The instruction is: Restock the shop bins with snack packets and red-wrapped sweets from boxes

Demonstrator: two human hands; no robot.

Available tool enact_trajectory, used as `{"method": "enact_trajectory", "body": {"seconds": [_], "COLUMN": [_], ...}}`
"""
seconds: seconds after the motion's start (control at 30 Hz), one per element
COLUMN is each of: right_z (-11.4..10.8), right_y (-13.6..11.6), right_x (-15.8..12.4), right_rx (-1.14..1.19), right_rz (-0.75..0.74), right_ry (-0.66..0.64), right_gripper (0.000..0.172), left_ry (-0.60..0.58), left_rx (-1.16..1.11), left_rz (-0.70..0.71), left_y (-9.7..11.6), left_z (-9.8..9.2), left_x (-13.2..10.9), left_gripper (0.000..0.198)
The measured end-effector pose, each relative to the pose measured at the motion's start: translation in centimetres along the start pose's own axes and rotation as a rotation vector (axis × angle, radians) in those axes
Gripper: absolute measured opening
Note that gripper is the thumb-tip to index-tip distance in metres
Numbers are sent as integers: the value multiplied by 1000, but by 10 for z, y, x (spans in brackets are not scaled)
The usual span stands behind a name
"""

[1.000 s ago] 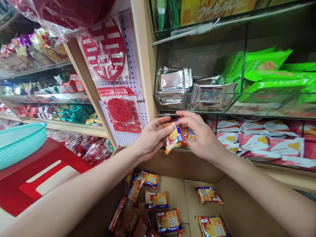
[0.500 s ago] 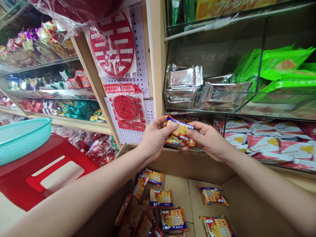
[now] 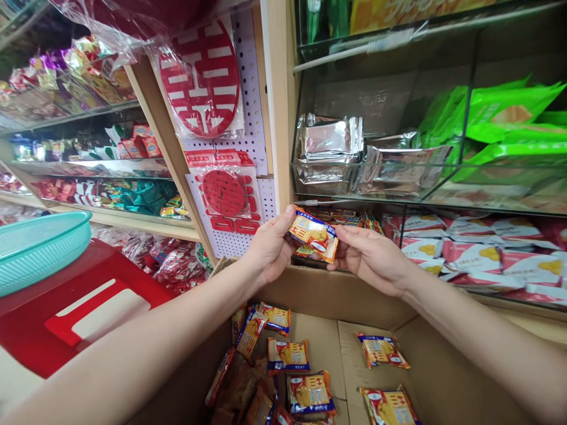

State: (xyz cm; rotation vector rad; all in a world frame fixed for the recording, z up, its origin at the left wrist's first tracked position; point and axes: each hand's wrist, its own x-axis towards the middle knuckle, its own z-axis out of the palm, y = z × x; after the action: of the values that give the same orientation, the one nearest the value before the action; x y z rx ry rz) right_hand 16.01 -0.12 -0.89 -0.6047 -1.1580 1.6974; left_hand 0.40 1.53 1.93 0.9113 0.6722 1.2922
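While both hands' fingers pinch its ends, the snack packet lies crosswise, tilted down rightward.

We are in a small shop. Glass shelves carry rows of snack packets and green bags, red paper decorations hang on a pegboard, and a cardboard box holds more packets.

Small orange-and-blue snack packet, face toward the camera, tilted, before the lower shelf.
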Motion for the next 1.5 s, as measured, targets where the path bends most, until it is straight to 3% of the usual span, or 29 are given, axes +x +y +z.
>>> {"method": "enact_trajectory", "body": {"seconds": [0.17,0.37,0.5,0.67,0.77,0.93,1.03,1.1,1.2,1.3,1.4,1.5], "right_z": [2,-3,-2,2,1,1,0,-3,-7,-7,-5,-7], "right_y": [3,3,-1,-5,-4,0,3,4,2,-2,-6,-9], "right_x": [2,4,3,1,1,0,2,4,5,3,0,-1], "right_rx": [-44,-271,-186,-98,-43,-5,-62,-254,-545,-649,-793,-735], "right_rz": [-64,-151,-129,-100,-79,-86,-65,-71,-286,-478,-449,-293], "right_ry": [92,236,199,285,259,253,225,227,292,211,156,202], "right_gripper": [19,25,25,17,13,13,15,18,34,59,37,28], "left_ry": [-41,5,14,21,10,-99,-198,-187,-159,-267,-339,-375], "left_rx": [52,92,62,48,39,39,147,273,539,844,1048,952], "left_rz": [11,26,38,48,34,-17,-70,-36,81,216,266,152], "left_y": [-2,0,1,1,1,-2,-4,-5,-4,-3,-2,2], "left_z": [4,6,5,6,5,5,7,9,7,2,-4,-6], "left_x": [-7,-10,-9,-9,-8,-12,-19,-22,-21,-18,-15,-13], "left_gripper": [13,8,7,9,7,13,18,20,29,31,32,42]}}
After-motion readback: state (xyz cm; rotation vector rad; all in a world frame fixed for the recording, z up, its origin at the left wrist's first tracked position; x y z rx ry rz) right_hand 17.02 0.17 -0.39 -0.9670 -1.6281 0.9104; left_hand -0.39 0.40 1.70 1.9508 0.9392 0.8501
